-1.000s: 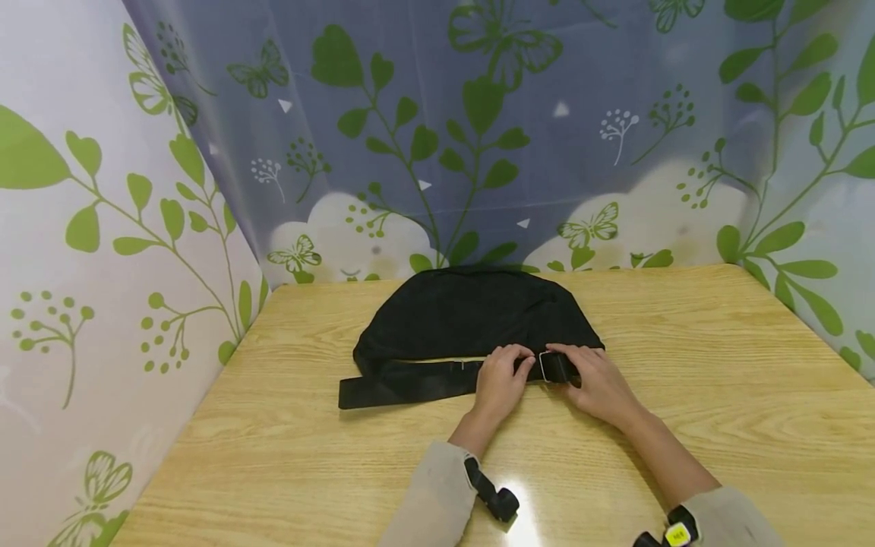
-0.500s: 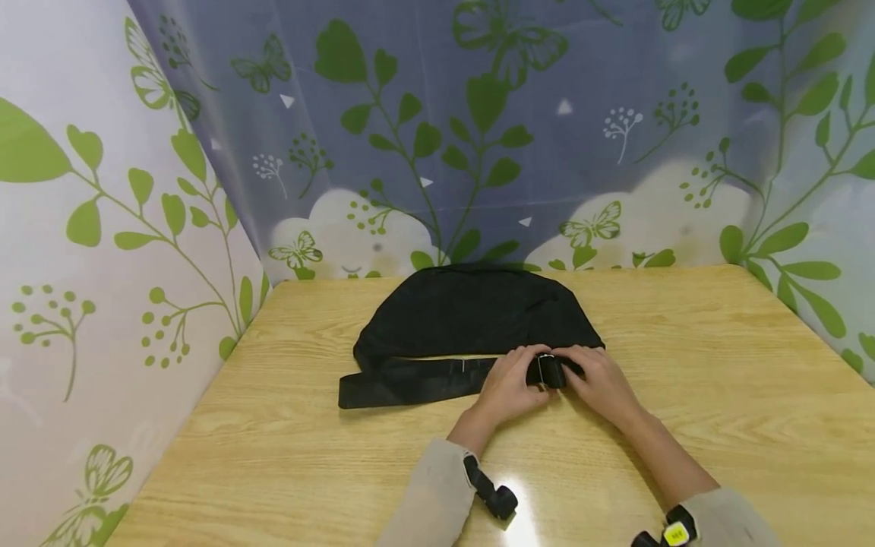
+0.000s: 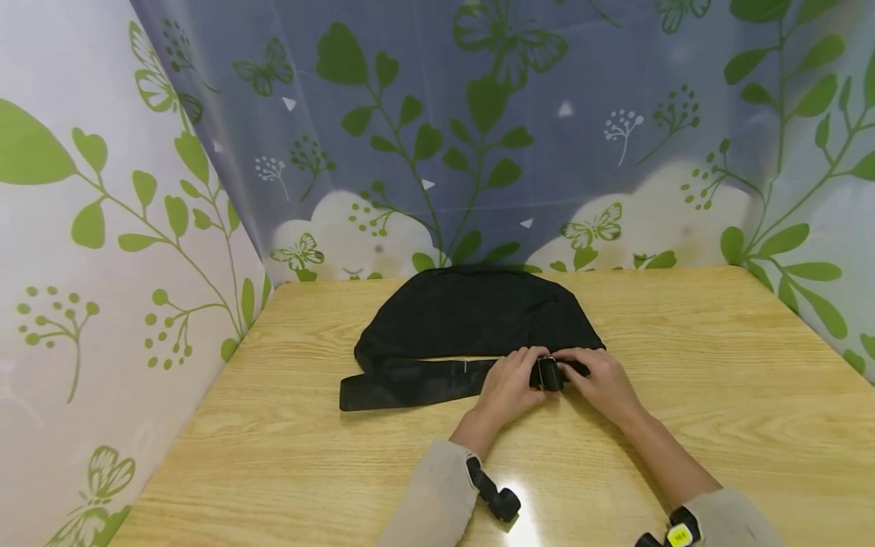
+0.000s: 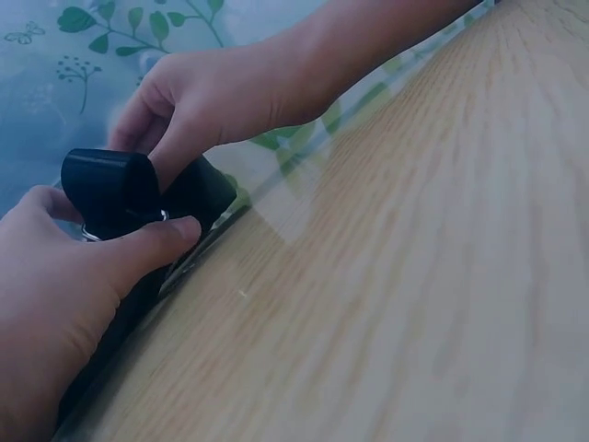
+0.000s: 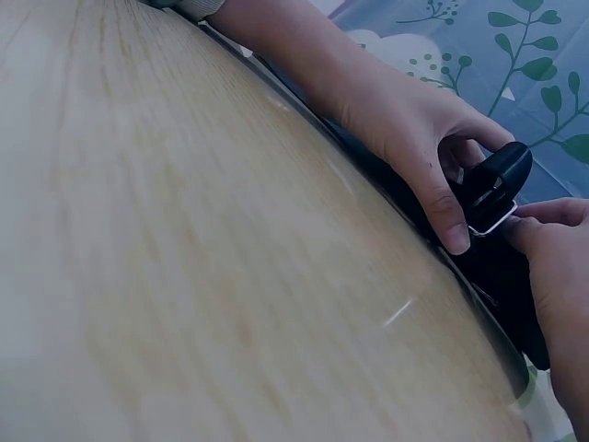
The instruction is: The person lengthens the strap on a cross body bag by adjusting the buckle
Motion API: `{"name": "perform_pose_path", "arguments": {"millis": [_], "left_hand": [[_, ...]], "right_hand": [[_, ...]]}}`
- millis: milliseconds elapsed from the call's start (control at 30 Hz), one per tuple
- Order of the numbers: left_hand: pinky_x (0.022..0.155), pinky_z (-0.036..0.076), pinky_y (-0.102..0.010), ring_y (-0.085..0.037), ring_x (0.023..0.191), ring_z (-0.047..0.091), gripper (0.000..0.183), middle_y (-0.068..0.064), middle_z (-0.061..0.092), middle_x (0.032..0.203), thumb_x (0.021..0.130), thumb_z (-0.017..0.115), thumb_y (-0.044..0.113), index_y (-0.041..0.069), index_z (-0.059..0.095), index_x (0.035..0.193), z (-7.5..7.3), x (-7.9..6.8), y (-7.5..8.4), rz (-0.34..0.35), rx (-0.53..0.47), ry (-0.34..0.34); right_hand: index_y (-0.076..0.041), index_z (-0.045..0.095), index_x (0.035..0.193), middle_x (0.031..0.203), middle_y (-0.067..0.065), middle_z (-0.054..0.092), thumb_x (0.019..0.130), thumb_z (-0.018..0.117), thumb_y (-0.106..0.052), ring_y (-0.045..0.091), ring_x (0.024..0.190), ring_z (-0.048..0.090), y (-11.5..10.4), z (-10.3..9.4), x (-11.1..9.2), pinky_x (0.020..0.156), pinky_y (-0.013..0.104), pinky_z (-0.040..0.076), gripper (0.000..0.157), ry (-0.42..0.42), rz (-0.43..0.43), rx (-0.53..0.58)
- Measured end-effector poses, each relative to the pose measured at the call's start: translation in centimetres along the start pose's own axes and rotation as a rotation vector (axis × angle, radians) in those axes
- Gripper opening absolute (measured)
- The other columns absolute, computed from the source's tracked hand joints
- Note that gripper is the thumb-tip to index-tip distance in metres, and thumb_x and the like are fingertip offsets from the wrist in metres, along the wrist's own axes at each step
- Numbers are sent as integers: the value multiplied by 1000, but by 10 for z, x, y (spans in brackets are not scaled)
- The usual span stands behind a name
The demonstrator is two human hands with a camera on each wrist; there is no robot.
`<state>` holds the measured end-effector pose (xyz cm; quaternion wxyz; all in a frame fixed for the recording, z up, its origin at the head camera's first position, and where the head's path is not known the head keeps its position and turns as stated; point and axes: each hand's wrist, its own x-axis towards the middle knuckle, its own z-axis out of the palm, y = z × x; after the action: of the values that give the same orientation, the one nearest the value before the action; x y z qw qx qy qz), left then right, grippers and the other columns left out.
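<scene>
A black fabric bag (image 3: 472, 311), flat side down, lies at the back of the table with its wide black strap (image 3: 403, 387) along its near side. My left hand (image 3: 507, 389) holds the strap at a silver metal slide buckle (image 5: 497, 221), thumb on the near side and fingers behind. A short strap loop (image 4: 109, 175) stands up through the buckle between the hands. Just right of the buckle, my right hand (image 3: 604, 384) pinches the strap between thumb and fingers. In the left wrist view, its fingertips are partly hidden behind the loop.
The wood-grain table (image 3: 287, 471) runs up to a patterned cloth backdrop (image 3: 410, 137) behind the bag. A second thin metal piece (image 3: 465, 366) sits on the strap left of the hands. Black camera bands (image 3: 488, 486) circle both sleeved wrists.
My left hand has moved right along the strap up to the buckle. The strap loop at the buckle looks narrower and more upright, and the right fingers have shifted slightly on the strap.
</scene>
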<state>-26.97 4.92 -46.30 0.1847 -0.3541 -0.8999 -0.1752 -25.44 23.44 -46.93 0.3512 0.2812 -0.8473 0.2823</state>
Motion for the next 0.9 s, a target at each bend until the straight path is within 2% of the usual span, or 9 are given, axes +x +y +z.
{"name": "perform_pose_path", "arguments": {"millis": [100,333,600,900], "left_hand": [[74,42,-22,-11,85,54,57,4,56,99,75,74,42,18,50,120,1,0,1,-18,6,-7],[70,43,-22,-10,82,54,52,5,58,97,73,72,38,17,52,116,0,1,2,-55,-1,14],[69,44,-24,-10,80,55,55,3,60,96,70,73,40,17,52,115,2,2,3,-120,-17,40],[72,44,-25,-12,82,57,53,4,60,98,71,72,40,15,53,114,1,3,4,-213,-65,105]], "right_hand": [[-5,68,90,84,5,67,68,77,4,20,75,62,-1,0,-1,67,29,42,25,7,5,1],[-7,69,87,81,3,67,68,77,3,20,72,60,-2,1,-2,66,37,46,22,15,46,-11],[-7,69,81,75,4,66,66,78,4,20,63,56,-1,1,-1,67,37,38,21,67,66,-56],[-6,69,80,74,5,67,66,78,4,25,64,57,1,-2,3,72,42,36,19,121,150,-106]]}}
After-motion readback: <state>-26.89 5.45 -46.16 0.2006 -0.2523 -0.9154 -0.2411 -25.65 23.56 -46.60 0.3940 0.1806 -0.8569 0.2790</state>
